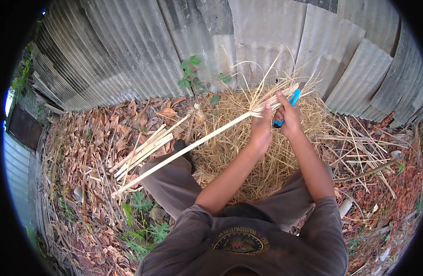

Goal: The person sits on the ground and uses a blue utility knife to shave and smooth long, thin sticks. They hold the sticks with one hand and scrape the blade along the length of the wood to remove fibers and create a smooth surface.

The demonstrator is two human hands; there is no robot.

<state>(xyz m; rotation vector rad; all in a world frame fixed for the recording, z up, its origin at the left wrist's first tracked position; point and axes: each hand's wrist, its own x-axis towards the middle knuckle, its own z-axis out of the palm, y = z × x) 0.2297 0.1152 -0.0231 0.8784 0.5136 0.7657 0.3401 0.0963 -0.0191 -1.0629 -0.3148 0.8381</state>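
My left hand (261, 129) grips a long pale bamboo strip (184, 152) near its far end; the strip slants down to the left over my knee. My right hand (289, 115) holds a knife with a blue handle (289, 103), its blade against the splitting end of the strip, where thin slivers fan out. Both hands meet above a heap of straw-like shavings (248, 147).
Several more split bamboo strips (145, 149) lie to the left on dry leaves. A corrugated metal fence (174, 50) curves behind, with a small green plant (191, 76) at its base. Loose sticks (358, 142) lie on the right.
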